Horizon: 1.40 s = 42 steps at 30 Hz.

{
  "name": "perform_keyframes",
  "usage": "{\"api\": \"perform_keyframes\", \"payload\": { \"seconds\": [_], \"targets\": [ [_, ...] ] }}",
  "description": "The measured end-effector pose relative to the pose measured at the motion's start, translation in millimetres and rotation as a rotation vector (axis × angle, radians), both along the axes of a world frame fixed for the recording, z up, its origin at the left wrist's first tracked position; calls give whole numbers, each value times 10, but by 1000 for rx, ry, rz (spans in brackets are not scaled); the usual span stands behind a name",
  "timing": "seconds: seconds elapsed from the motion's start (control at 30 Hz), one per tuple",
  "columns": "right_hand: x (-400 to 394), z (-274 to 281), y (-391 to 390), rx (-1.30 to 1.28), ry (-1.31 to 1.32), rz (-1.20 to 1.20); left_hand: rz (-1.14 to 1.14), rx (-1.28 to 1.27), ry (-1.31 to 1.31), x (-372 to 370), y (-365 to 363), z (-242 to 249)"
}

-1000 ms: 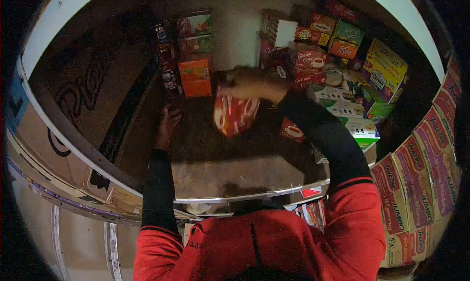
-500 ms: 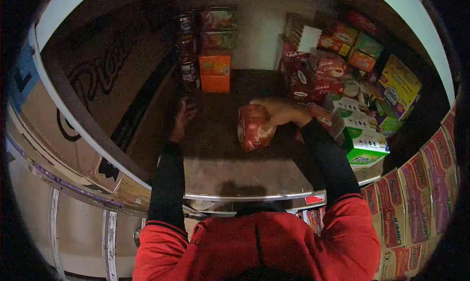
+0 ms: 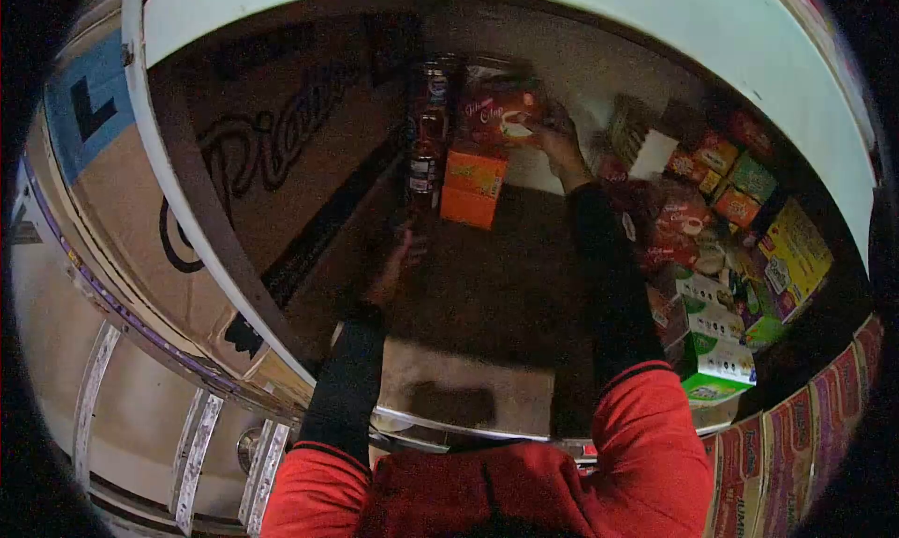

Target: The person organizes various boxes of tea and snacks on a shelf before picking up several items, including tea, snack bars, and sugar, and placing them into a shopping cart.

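Note:
My right hand [image 3: 559, 145] reaches to the back of the shelf, its fingers closed on the right side of a red tea box [image 3: 487, 115] with a cup printed on it. The tea box is above an orange box [image 3: 474, 190], at the back stack; whether it rests on anything there is hard to tell. Dark bottles or jars [image 3: 424, 173] stand in a column just left of the orange box. Lower down, my left hand [image 3: 403, 260] is open and holds nothing, its fingers apart in front of the bottles.
A large brown carton [image 3: 281, 154] walls the left side. On the right are piled red tea boxes [image 3: 682, 227], a white and green box [image 3: 716, 355] and a yellow box [image 3: 796, 257]. The shelf's pale front edge [image 3: 468, 428] runs before my body. Printed cartons [image 3: 796, 444] stand at lower right.
My right hand has carried the red tea box from the middle of the shelf up and back to the stack above the orange box. My view has shifted, and my left hand stays low and open.

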State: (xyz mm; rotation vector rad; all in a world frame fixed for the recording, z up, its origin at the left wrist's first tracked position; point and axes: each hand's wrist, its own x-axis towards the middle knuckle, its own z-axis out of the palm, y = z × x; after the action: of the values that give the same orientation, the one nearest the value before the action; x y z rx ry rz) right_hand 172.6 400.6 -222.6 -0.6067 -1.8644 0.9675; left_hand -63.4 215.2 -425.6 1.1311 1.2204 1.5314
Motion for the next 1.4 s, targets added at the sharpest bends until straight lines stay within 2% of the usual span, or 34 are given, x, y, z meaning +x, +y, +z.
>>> {"api": "perform_keyframes", "payload": {
  "seconds": [0.03,0.1,0.13,0.2,0.23,0.27,0.33,0.43,0.47,0.53,0.6,0.67,0.7,0.83,0.9,0.93,1.0,1.07,1.1,1.17,1.27,1.3,1.37,1.4],
  "targets": [
    [-69,-70,120,-103,145,87,11,5,-3,-7,-9,-12],
    [-202,-279,220,-56,144,353,-25,100,28,0,-62,-2],
    [-291,-483,355,-131,182,232,-15,103,29,44,-121,89],
    [-433,-624,242,-83,368,277,19,38,54,156,-271,309],
    [-505,-694,184,-55,456,303,25,37,56,136,-235,258],
    [-572,-681,214,90,283,25,23,53,38,107,-164,155],
    [-661,-778,419,226,103,-253,18,64,18,89,-114,59],
    [-730,-1012,694,-39,-26,-261,13,65,35,54,-36,-13],
    [-772,-952,522,138,-56,-454,15,98,67,0,22,-110],
    [-760,-954,481,302,-98,-663,-3,116,97,-42,39,-194],
    [-502,-701,302,424,-139,-666,2,107,-25,-8,65,-232],
    [-111,-316,-17,479,-313,-555,25,48,-16,224,-244,170],
    [85,-100,-202,482,-434,-490,37,20,-13,232,-223,173],
    [912,526,-1147,234,-1080,-257,-49,25,70,-56,169,-215],
    [1325,534,-1388,555,-1469,-161,-73,87,50,-81,251,-293],
    [1519,546,-1329,280,-1619,-10,-85,91,41,-112,265,-325],
    [2082,111,-1245,78,-1336,88,-93,173,153,-153,282,-372],
    [2563,-496,-1316,157,-928,22,-93,170,131,-15,122,-166],
    [2676,-619,-1317,256,-1122,-44,-79,166,112,29,53,-73],
    [2781,-804,-1156,370,-1311,-114,-84,140,126,18,135,-202],
    [2400,-613,-1022,544,-1324,58,-40,113,159,21,54,-100],
    [1904,-152,-1394,388,-1391,-35,-16,106,180,60,8,-47],
    [1401,300,-1593,178,-1171,-32,4,112,122,107,-24,-25],
    [1266,430,-1489,215,-941,-32,-1,109,58,120,-16,-43]
  ]
}}
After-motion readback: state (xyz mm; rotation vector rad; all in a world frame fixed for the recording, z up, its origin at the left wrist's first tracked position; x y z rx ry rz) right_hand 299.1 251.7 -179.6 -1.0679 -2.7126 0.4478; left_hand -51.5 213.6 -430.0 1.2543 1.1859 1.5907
